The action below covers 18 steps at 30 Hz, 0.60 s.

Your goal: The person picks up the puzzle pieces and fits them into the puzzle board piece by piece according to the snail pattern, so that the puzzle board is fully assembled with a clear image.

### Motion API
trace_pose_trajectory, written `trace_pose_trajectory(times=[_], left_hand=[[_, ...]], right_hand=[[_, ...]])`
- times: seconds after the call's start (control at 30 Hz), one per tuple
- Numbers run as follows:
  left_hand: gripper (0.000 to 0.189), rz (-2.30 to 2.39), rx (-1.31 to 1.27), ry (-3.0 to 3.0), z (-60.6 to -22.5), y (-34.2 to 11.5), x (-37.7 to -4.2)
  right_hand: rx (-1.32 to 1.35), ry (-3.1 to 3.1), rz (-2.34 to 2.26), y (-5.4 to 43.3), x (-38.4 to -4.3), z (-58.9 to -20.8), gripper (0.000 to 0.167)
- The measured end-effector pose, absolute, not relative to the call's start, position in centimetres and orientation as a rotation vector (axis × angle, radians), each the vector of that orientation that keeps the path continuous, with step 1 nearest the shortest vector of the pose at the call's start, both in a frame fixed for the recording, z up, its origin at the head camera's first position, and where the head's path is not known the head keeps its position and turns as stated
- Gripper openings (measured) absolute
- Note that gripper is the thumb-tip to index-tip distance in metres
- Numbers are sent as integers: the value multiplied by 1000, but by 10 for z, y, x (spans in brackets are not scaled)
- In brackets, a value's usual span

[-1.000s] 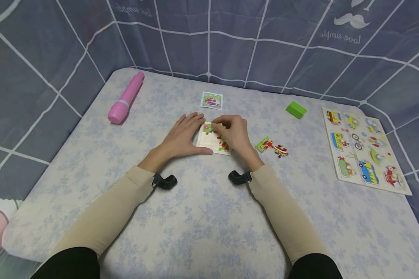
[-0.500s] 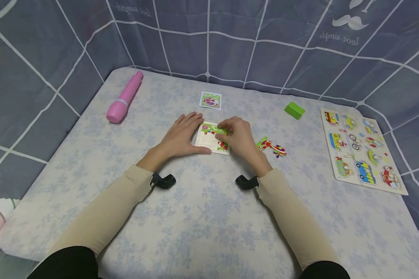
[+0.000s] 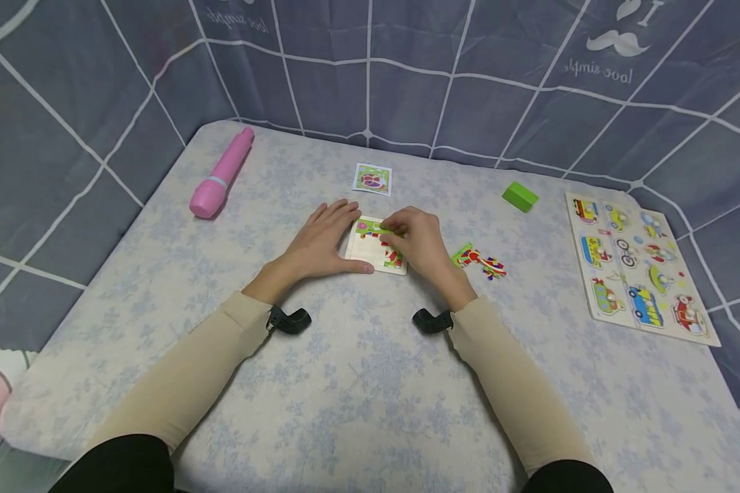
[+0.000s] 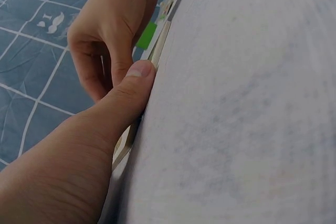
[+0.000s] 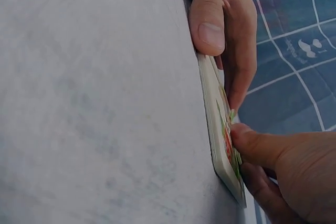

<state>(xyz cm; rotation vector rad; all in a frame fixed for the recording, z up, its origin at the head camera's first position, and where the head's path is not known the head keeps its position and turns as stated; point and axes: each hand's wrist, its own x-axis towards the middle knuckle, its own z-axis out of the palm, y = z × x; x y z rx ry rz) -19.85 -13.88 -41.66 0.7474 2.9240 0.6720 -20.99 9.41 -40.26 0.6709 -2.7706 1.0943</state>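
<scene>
A small wooden puzzle board (image 3: 365, 255) lies on the table, with colourful pieces along its far and right sides and bare wood elsewhere. My left hand (image 3: 322, 245) is spread along its left side, fingers straight at the far corner and thumb on the near edge. Over the board's right part, my right hand (image 3: 424, 241) pinches a puzzle piece (image 5: 232, 114) between thumb and fingers; most of it is hidden by the fingertips. Several loose puzzle pieces (image 3: 482, 261) lie in a cluster right of my right hand. Beyond the board sits a square picture card (image 3: 373, 179).
A green block (image 3: 521, 196) stands at the back right. Further right lies a large vehicle puzzle board (image 3: 643, 270). A pink stick-shaped object (image 3: 223, 174) lies at the back left. A grey-blue curtain with white lines (image 3: 407, 89) borders the table's far side.
My right hand has shifted slightly right on the board, its wrist swinging outward, uncovering more of the pieces on the far side. My left hand has stayed in place.
</scene>
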Motion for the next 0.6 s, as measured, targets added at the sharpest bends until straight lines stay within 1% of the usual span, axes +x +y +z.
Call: trace_pose_trajectory(times=[0.17,0.4,0.6], left_hand=[[117,675,740,2923,-416,-138,-198],[116,678,743,2924,-416,-137,-199],[116,662,738,2928,-416,-138,-199]], right_hand=[[634,-2735,1130,100,-205,-405,22],[582,-2681,1146,103,-203,-409,9],[531,-2657,1131,98,-204,-411,5]])
